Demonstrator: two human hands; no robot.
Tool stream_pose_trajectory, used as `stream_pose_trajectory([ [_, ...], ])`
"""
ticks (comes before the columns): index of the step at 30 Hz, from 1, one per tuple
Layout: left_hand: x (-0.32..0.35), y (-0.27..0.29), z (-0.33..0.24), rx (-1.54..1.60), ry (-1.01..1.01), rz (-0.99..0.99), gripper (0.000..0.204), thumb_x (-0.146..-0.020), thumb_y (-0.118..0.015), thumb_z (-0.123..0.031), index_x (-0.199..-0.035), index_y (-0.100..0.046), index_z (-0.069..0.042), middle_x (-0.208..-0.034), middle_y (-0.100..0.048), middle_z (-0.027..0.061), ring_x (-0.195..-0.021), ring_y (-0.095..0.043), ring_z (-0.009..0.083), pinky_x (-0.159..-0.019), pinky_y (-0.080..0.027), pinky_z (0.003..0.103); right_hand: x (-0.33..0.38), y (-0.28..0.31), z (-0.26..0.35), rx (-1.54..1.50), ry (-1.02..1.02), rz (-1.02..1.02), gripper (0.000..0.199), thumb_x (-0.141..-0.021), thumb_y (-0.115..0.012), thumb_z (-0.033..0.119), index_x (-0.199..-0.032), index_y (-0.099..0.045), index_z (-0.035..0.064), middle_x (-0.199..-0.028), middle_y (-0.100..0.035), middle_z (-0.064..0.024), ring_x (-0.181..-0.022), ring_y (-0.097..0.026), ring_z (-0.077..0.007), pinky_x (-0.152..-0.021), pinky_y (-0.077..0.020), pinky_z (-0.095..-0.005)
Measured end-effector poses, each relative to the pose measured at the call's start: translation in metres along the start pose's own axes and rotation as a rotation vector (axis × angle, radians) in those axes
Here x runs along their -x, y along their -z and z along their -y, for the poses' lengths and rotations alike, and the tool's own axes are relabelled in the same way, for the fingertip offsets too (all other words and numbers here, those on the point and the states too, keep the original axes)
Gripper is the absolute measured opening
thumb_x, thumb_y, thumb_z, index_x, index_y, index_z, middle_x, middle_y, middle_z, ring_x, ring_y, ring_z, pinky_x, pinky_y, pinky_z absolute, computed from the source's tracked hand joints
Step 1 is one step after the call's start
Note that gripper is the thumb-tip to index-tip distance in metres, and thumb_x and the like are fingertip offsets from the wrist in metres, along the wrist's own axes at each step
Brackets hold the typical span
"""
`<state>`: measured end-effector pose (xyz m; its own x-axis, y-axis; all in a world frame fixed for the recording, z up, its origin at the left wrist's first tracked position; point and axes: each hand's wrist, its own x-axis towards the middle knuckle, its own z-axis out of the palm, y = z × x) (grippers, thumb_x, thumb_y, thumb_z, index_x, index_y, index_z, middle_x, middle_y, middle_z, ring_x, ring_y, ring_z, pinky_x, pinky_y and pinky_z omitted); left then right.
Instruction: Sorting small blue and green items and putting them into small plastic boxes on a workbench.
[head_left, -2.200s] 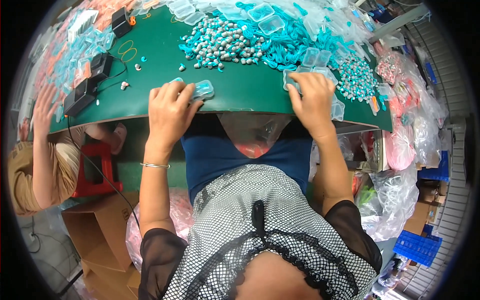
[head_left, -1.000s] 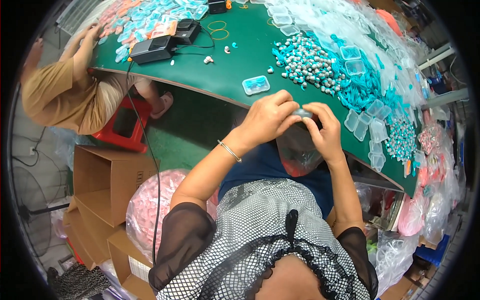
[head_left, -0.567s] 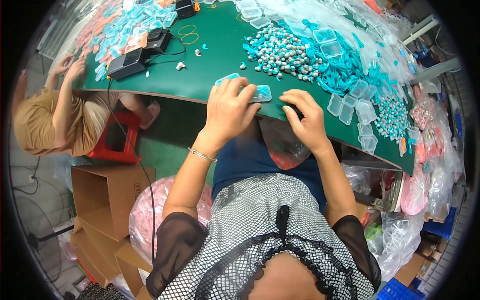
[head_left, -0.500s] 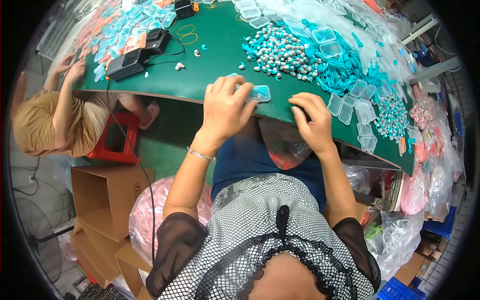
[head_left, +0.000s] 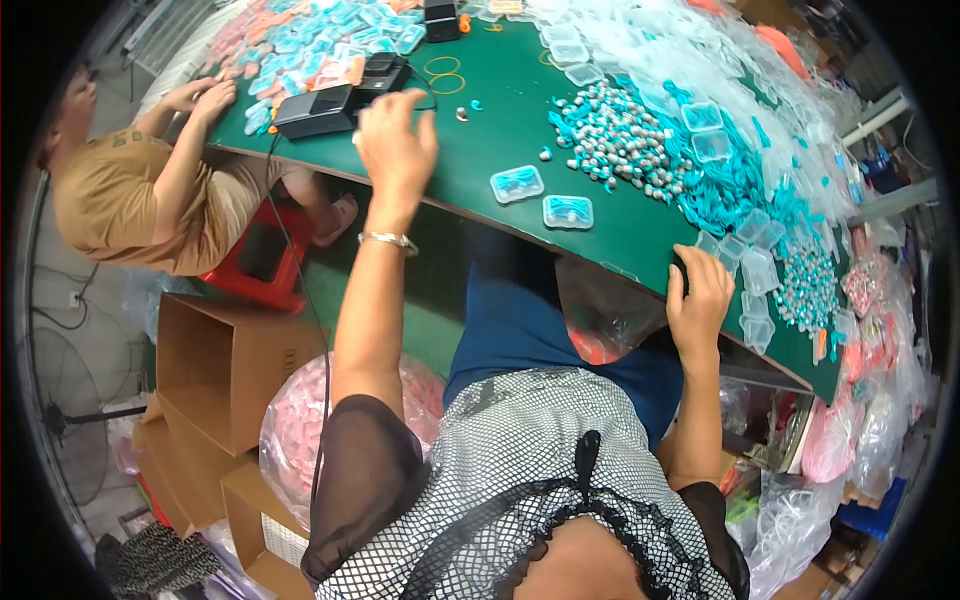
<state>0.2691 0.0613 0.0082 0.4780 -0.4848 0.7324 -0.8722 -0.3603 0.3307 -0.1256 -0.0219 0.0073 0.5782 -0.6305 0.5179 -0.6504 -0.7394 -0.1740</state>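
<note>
My left hand (head_left: 397, 145) reaches over the green table (head_left: 480, 150), beside a black box-shaped device (head_left: 315, 112). Its thumb stands apart from the bent fingers, and I see nothing held in it. My right hand (head_left: 702, 295) is at the table's near edge with loosely bent fingers, holding nothing visible, close to several clear plastic cases (head_left: 760, 270). Between my hands lie two closed clear cases with teal cord inside, one to the left (head_left: 517, 183) and one to the right (head_left: 568, 211). Beyond them is a heap of small grey-and-teal pieces (head_left: 620, 140).
Teal cords (head_left: 715, 165) and clear plastic packaging (head_left: 640, 40) cover the far right. Filled teal and orange cases (head_left: 330, 45) are heaped far left, near a person in a tan shirt (head_left: 120, 200). Yellow rings (head_left: 444, 75) lie mid-table. Cardboard boxes (head_left: 230, 370) stand below left.
My left hand has let go of a filled case and moved left towards the black device. My right hand has shifted right to the table edge. The view has swung slightly.
</note>
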Motion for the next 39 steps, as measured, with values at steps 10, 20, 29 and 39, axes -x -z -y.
stream_pose_trajectory([
  [10,-0.126,0.012,0.099,-0.333,0.429,0.333,0.050,-0.079,-0.069,-0.042,-0.121,-0.069,-0.015,-0.113,-0.073,0.0080,-0.109,-0.067,0.0304,-0.092,-0.050,0.043,0.000,-0.012,0.003,-0.051,0.043,-0.063,0.028,-0.083,-0.065,0.005,-0.111,-0.067,0.0082,-0.112,-0.064,-0.0075,-0.108,-0.057,-0.0285,-0.098,-0.0372,-0.0428],
  [20,-0.134,-0.013,0.128,-0.019,0.273,0.355,0.038,-0.075,-0.074,-0.027,-0.108,-0.075,-0.008,-0.106,-0.073,0.0167,-0.103,-0.069,0.0332,-0.089,-0.053,0.039,0.000,-0.016,0.002,-0.073,0.034,-0.100,0.028,-0.082,-0.066,0.005,-0.110,-0.067,0.0084,-0.114,-0.063,-0.0073,-0.109,-0.057,-0.0277,-0.099,-0.0364,-0.0429],
  [29,-0.106,0.006,0.014,0.596,0.238,0.584,0.033,-0.084,-0.072,-0.012,-0.110,-0.069,0.008,-0.093,-0.071,0.0093,-0.083,-0.065,0.0132,-0.075,-0.052,0.026,-0.010,0.003,0.017,-0.272,0.009,-0.156,0.027,-0.082,-0.066,0.001,-0.108,-0.068,0.0063,-0.111,-0.064,-0.0102,-0.104,-0.060,-0.0302,-0.094,-0.0427,-0.0416],
  [39,0.012,0.014,-0.164,1.164,0.325,0.990,0.026,-0.083,-0.076,-0.007,-0.104,-0.066,0.005,-0.092,-0.070,0.0065,-0.084,-0.066,0.0111,-0.075,-0.053,0.024,-0.041,-0.003,0.027,-1.178,-0.284,0.132,0.049,-0.090,-0.063,-0.002,-0.137,-0.051,0.0058,-0.131,-0.050,-0.0079,-0.092,-0.062,-0.0115,-0.074,-0.0522,-0.0236],
])
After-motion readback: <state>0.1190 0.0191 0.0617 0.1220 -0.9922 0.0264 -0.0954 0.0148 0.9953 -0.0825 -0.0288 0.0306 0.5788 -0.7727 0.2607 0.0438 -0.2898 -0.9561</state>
